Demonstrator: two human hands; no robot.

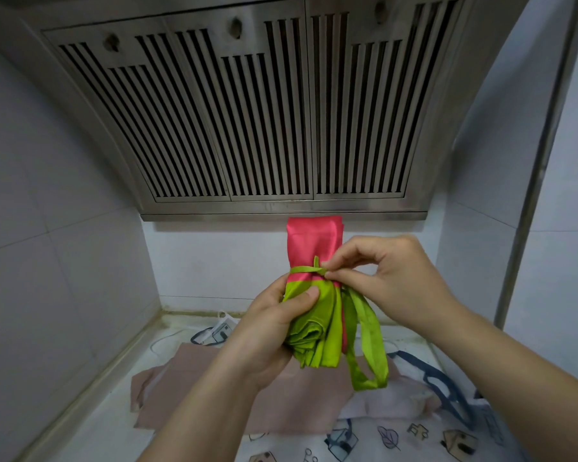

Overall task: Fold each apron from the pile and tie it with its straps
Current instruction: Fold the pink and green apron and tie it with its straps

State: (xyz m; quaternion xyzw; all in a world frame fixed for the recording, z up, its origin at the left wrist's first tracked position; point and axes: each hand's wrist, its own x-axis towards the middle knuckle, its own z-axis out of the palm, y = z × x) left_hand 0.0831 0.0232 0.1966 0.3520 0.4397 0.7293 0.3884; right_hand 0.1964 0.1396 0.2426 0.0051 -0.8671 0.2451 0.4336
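The rolled pink-and-green apron is held upright in the air above the bench, with the fingers of the left hand curled round its green lower end. The right hand pinches the thin green strap at its knot. A beige apron and a white patterned apron lie below, toward the bench's near edge.
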